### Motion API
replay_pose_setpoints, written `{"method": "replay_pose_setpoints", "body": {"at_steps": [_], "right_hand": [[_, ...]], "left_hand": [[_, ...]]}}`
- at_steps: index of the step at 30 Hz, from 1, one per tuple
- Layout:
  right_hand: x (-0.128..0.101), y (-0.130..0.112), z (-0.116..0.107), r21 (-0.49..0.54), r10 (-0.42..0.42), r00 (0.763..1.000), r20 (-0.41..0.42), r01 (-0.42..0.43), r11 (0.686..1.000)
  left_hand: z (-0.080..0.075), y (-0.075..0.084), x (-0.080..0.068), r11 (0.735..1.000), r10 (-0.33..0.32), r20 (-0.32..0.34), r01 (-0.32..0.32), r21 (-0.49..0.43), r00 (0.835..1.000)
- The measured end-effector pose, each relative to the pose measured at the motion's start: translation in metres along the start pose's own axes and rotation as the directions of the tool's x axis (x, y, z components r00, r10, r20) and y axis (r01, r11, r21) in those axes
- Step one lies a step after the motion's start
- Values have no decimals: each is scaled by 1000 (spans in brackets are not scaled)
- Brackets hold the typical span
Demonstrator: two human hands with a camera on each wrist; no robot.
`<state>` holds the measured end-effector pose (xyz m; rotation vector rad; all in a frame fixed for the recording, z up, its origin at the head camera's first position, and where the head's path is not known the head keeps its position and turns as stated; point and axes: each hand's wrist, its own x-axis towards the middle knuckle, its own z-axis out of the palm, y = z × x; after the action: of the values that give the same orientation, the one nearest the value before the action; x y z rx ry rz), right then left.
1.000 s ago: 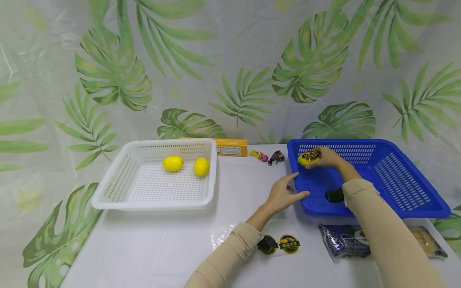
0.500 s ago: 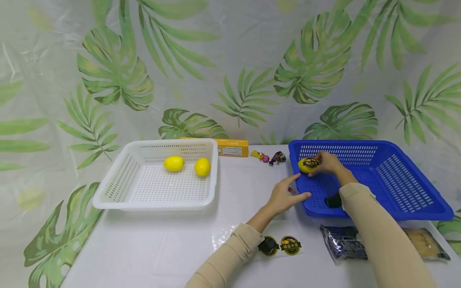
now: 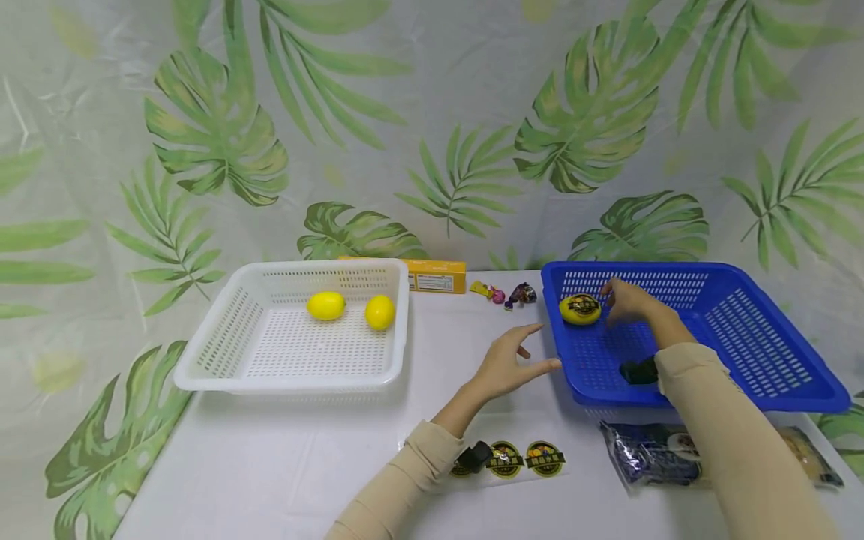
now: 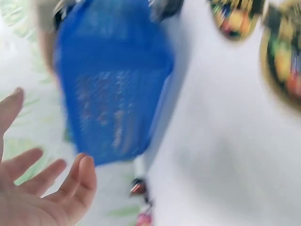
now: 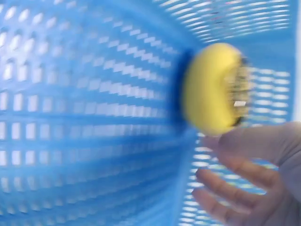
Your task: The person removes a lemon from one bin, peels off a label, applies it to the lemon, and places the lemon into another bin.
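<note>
Right hand [image 3: 628,301] has let go — labelled lemon [image 3: 580,309] lies lengthwise, label up.

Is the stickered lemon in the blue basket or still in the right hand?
In the basket. The lemon lies on the blue basket floor by its left wall; the right hand is beside it, fingers spread.

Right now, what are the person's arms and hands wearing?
Both arms wear long beige sleeves reaching the wrists. A small black gadget sits at the left wrist, another at the right. The left hand and right hand are bare: no gloves.
</note>
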<state>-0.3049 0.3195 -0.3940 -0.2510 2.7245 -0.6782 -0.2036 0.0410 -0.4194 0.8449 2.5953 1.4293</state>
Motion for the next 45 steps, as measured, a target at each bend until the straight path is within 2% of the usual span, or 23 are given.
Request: {"method": "replay_pose_setpoints", "body": {"at_steps": [4,8,12,15,18,22,28,35,38,42,45], "right_hand": [[-10,-17,-16,-27,-52,999,-13,52,998],[-17,-40,-27,-45,-112,991,-69,109,993],[-17,-65,-31,-33,-189,973,-136,186,982],[-12,-85,-27,2,-238,952,-194,243,970],[-3,-105,-20,47,-276,929,-247,296,954],[10,-133,-5,112,-302,914,-270,342,933],[29,-170,20,173,-334,907,-256,383,908],[50,-199,53,253,-355,907,-226,407,878],[57,-207,71,293,-367,903,-225,422,858],[62,-213,97,326,-374,897,-234,435,839],[63,-217,116,358,-355,905,-233,420,834]], "left_hand": [[-45,-3,-11,998,59,18,-59,-4,998],[-99,-8,-23,998,66,21,-66,-18,998],[-153,-14,-32,1000,-7,-38,7,2,999],[-188,-22,-34,996,-84,-95,86,17,992],[-217,-35,-33,988,-152,-140,153,1,979],[-246,-55,-32,976,-217,-180,215,-30,959],[-274,-83,-32,946,-324,-217,315,-74,921],[-291,-105,-37,918,-397,-279,380,-114,874],[-292,-115,-38,902,-431,-319,415,-119,844],[-291,-129,-38,873,-476,-374,478,-96,796],[-287,-136,-39,850,-500,-407,523,-61,765]]}}
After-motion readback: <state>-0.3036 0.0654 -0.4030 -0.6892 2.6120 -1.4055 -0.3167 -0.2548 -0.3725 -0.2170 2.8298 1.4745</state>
